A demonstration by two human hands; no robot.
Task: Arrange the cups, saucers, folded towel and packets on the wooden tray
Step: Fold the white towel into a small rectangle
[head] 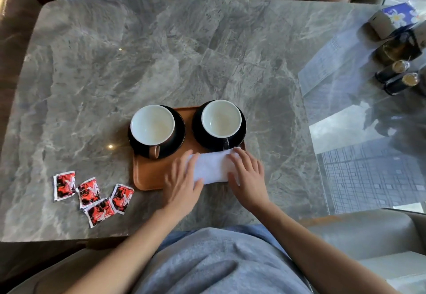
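A wooden tray [149, 173] lies on the marble table near me. Two white-lined dark cups stand on black saucers at its far side: the left cup [152, 126] on the left saucer [178, 136], the right cup [221, 118] on the right saucer [198, 130]. A folded white towel [213, 166] lies along the tray's near right part. My left hand [182, 183] rests flat on its left end and my right hand [247, 176] on its right end, fingers spread. Several red and black packets [92, 195] lie on the table left of the tray.
At the far right stand a dark jar [396, 48], two small dark bottles [396, 75] and a blue flowered box [401, 15]. A printed sheet [332, 60] lies near them. Bags and cushions sit on a seat beyond the table's far edge.
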